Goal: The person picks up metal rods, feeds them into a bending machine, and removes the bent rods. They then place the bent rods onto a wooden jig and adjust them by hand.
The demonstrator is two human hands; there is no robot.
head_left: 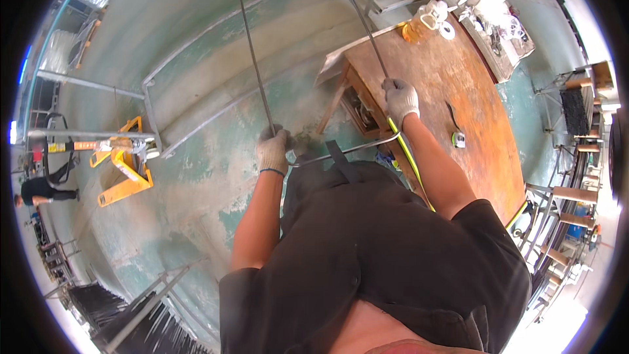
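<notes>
Both gloved hands (273,151) (400,99) clamped on bent steel rod (252,52), beside rusty workbench (472,118), yellow pallet jack (124,164) well apart.

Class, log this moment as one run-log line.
left hand: grips rod | right hand: grips rod's other leg | beside: bench

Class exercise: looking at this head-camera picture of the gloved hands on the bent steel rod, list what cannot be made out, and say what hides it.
- Head view: the far ends of the steel rod are cut off by the top edge.
- Inside the left hand and right hand, the gloves hide the grip.
- The small items by the yellow jug are too small to identify.
- The person's black shirt hides the floor below.
</notes>
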